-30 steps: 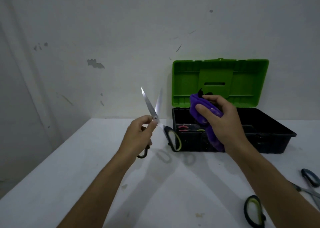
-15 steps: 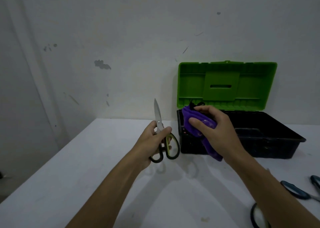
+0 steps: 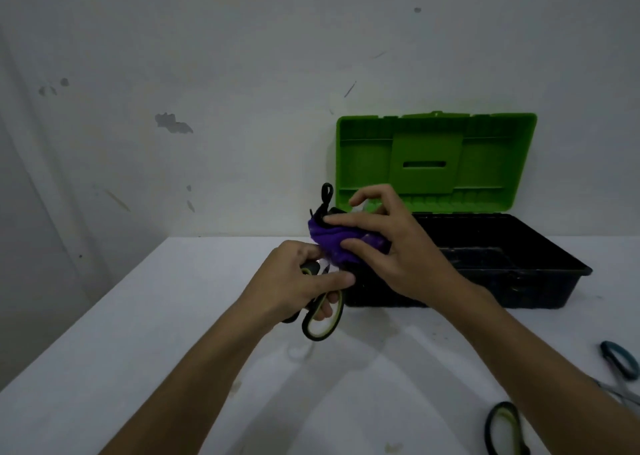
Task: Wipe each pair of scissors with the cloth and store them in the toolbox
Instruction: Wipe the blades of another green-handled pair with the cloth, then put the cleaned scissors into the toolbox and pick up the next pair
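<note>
Head view: left hand (image 3: 294,281) clenched round handles of scissors (image 3: 322,319), near centre, just left of toolbox (image 3: 519,281). Right hand (image 3: 391,247) gripped purple cloth (image 3: 336,243), wrapped over blades; blades hidden. Risk: edge cutting through cloth into fingers if squeezed hard. Spare scissors (image 3: 620,364) lay near right, by forearm; elbow could knock them off table (image 3: 104,350).

Two bare forearms, no sleeves in view, left hand (image 3: 298,281) and right hand (image 3: 391,247) both bare, no gloves, rings, watch or bands, short plain fingernails, wrists uncovered
</note>
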The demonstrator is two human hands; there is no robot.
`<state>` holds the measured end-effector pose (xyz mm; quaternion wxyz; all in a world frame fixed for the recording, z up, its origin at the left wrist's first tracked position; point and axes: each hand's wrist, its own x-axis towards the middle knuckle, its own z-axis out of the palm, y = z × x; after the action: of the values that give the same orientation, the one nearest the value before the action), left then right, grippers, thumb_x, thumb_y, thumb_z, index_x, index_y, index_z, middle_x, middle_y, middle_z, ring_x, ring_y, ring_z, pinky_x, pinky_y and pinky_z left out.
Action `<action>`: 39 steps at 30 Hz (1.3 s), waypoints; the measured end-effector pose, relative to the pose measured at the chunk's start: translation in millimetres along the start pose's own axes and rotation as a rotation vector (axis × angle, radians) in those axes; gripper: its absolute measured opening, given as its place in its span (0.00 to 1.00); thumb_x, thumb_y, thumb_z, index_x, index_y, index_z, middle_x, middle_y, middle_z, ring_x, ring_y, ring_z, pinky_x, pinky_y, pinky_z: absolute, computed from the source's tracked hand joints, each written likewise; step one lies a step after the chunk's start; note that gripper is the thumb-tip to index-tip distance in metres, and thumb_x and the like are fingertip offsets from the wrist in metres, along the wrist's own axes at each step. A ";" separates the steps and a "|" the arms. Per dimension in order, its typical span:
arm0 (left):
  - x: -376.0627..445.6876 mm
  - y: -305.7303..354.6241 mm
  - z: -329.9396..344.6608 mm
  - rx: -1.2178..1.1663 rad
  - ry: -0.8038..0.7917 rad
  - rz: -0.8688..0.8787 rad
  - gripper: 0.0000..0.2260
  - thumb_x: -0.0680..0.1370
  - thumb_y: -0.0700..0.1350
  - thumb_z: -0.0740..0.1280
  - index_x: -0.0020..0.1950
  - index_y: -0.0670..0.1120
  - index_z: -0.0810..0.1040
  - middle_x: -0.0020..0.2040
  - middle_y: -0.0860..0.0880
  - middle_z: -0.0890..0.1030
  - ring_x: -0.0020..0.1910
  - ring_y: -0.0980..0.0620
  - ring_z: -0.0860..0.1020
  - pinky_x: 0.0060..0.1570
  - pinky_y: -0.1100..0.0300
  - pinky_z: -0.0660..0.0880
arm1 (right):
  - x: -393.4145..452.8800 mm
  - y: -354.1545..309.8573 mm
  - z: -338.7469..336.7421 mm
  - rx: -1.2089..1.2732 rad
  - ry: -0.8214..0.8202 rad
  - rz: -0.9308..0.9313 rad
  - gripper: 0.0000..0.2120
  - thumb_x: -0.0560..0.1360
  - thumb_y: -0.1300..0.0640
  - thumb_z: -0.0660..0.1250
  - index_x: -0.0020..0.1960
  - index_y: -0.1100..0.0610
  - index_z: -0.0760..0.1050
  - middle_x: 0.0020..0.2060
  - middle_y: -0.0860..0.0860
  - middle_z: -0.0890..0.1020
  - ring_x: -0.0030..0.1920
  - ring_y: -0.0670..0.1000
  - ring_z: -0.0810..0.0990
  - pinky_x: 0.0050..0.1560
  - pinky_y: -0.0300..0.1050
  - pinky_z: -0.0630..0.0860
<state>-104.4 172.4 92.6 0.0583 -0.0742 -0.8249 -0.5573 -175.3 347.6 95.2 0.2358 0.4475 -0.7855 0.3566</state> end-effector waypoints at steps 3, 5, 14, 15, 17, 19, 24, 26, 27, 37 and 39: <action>6.1 4.0 0.7 0.095 -0.011 0.020 0.11 0.73 0.44 0.75 0.41 0.37 0.79 0.30 0.44 0.82 0.26 0.47 0.81 0.29 0.58 0.77 | 9.5 16.6 -12.8 -0.043 0.037 0.068 0.16 0.77 0.54 0.67 0.64 0.46 0.76 0.56 0.47 0.67 0.53 0.40 0.70 0.56 0.30 0.71; 13.7 5.3 2.1 0.119 -0.044 0.005 0.11 0.73 0.44 0.75 0.40 0.38 0.78 0.30 0.44 0.82 0.26 0.46 0.81 0.29 0.58 0.77 | 16.9 36.2 -22.9 -0.085 0.093 0.140 0.16 0.77 0.54 0.67 0.64 0.47 0.77 0.54 0.48 0.67 0.52 0.42 0.70 0.56 0.29 0.69; 109.1 23.7 20.1 0.346 -0.157 0.064 0.12 0.77 0.52 0.69 0.38 0.47 0.83 0.28 0.47 0.82 0.26 0.48 0.81 0.30 0.60 0.75 | 16.4 103.3 -90.4 -0.222 0.305 0.391 0.16 0.75 0.52 0.70 0.63 0.48 0.77 0.51 0.49 0.70 0.51 0.45 0.72 0.54 0.34 0.67; 125.6 25.0 26.2 0.416 -0.162 0.113 0.14 0.77 0.54 0.69 0.36 0.49 0.83 0.28 0.46 0.82 0.26 0.46 0.80 0.30 0.57 0.74 | 13.2 109.0 -98.0 -0.240 0.299 0.403 0.17 0.75 0.52 0.70 0.63 0.48 0.77 0.51 0.49 0.70 0.50 0.45 0.73 0.54 0.34 0.67; 157.2 24.7 40.2 0.553 -0.193 0.189 0.18 0.77 0.58 0.67 0.32 0.49 0.82 0.26 0.44 0.78 0.25 0.47 0.75 0.30 0.58 0.67 | 5.0 122.5 -112.5 -0.291 0.290 0.448 0.16 0.75 0.51 0.70 0.63 0.48 0.77 0.50 0.49 0.70 0.49 0.45 0.73 0.52 0.35 0.67; 186.4 20.8 56.2 0.670 -0.228 0.233 0.21 0.77 0.59 0.67 0.29 0.48 0.79 0.22 0.49 0.70 0.22 0.53 0.67 0.28 0.59 0.61 | -5.3 137.2 -126.8 -0.355 0.291 0.496 0.16 0.75 0.51 0.70 0.62 0.47 0.77 0.49 0.48 0.69 0.48 0.45 0.72 0.49 0.32 0.65; 234.4 0.8 103.6 0.796 -0.326 0.306 0.29 0.77 0.64 0.62 0.24 0.47 0.62 0.22 0.49 0.61 0.22 0.49 0.60 0.29 0.57 0.55 | -31.3 165.9 -146.7 -0.392 0.206 0.575 0.16 0.74 0.50 0.70 0.62 0.45 0.77 0.48 0.46 0.69 0.47 0.43 0.72 0.44 0.25 0.63; 244.6 -10.3 122.3 0.842 -0.339 0.271 0.30 0.77 0.66 0.60 0.24 0.46 0.61 0.21 0.50 0.61 0.22 0.49 0.62 0.29 0.57 0.57 | -37.9 172.7 -149.3 -0.396 0.173 0.589 0.16 0.74 0.49 0.71 0.62 0.44 0.78 0.48 0.45 0.69 0.48 0.44 0.73 0.47 0.32 0.68; 247.6 -14.2 131.8 0.888 -0.337 0.242 0.31 0.76 0.68 0.59 0.24 0.45 0.62 0.21 0.50 0.62 0.22 0.49 0.64 0.28 0.58 0.58 | -40.7 175.6 -150.0 -0.405 0.159 0.598 0.16 0.74 0.49 0.71 0.62 0.44 0.78 0.48 0.46 0.70 0.48 0.46 0.74 0.49 0.37 0.70; 253.7 -24.9 197.7 1.261 -0.468 0.127 0.25 0.77 0.67 0.55 0.47 0.50 0.82 0.55 0.43 0.81 0.55 0.42 0.79 0.49 0.54 0.71 | -64.4 188.4 -149.1 -0.390 0.143 0.643 0.16 0.73 0.47 0.71 0.61 0.43 0.78 0.49 0.45 0.71 0.50 0.46 0.75 0.50 0.42 0.73; 253.8 -22.7 202.1 1.288 -0.442 0.149 0.23 0.76 0.67 0.57 0.47 0.50 0.81 0.54 0.44 0.81 0.54 0.42 0.79 0.48 0.55 0.71 | -67.1 186.5 -149.5 -0.379 0.156 0.644 0.16 0.73 0.47 0.71 0.61 0.43 0.78 0.49 0.45 0.71 0.50 0.45 0.75 0.50 0.42 0.73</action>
<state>-360.7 366.2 42.1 -0.0410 -0.1933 -0.9772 0.0781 -297.4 563.2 78.7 0.2492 0.0979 -0.9176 0.2939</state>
